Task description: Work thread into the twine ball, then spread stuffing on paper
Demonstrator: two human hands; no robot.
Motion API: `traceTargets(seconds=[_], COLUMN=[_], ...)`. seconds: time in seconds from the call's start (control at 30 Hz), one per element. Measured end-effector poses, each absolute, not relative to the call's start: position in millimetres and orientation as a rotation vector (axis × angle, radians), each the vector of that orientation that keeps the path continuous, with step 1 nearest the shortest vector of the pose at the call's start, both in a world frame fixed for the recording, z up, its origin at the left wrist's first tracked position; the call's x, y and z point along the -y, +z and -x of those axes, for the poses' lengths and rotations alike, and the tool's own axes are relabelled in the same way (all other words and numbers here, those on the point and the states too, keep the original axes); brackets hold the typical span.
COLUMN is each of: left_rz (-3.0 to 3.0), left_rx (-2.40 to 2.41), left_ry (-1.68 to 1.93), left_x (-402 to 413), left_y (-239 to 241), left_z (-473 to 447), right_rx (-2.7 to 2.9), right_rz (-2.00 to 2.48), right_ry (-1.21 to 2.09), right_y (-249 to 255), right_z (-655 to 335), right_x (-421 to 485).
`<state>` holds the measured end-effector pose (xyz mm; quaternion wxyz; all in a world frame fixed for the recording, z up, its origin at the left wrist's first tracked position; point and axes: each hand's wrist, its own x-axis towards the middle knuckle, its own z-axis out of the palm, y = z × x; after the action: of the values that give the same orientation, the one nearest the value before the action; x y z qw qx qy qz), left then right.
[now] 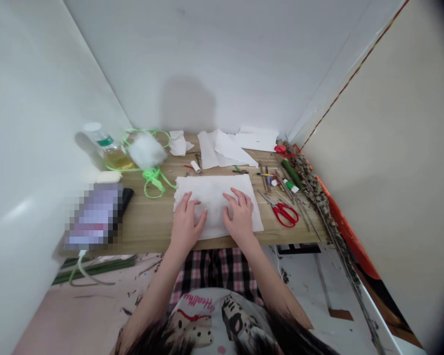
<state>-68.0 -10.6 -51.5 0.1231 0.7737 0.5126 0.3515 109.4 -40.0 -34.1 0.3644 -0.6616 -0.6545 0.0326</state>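
Note:
A white sheet of soft paper or fabric lies flat at the front middle of a wooden table. My left hand rests palm down on its lower left part, fingers stretched out and a little spread. My right hand lies flat on the sheet's lower right part, fingers extended forward. Both hands press on the sheet and grip nothing.
Red-handled scissors, sticks and small tubes lie to the right, with dried branches along the right wall. More white sheets sit at the back. A bottle, white stuffing and green ribbon are at the left, near a blurred phone.

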Motion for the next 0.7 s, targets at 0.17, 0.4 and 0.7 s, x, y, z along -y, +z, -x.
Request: traceTargets(seconds=[0.17, 0.4, 0.7], left_rz=[-2.351, -2.519, -2.567], left_rx=[-1.464, -1.397, -1.451], left_ry=[0.994, 0.83, 0.829], left_x=[10, 7, 9], left_y=[-57, -58, -51], left_z=[68, 61, 59], right_rx=[1.925, 1.97, 1.888], right_rz=[1.583, 1.692, 1.733], right_ry=[0.258, 0.302, 0.313], right_y=[-28, -41, -42], right_z=[-103, -102, -101], right_x=[38, 32, 32])
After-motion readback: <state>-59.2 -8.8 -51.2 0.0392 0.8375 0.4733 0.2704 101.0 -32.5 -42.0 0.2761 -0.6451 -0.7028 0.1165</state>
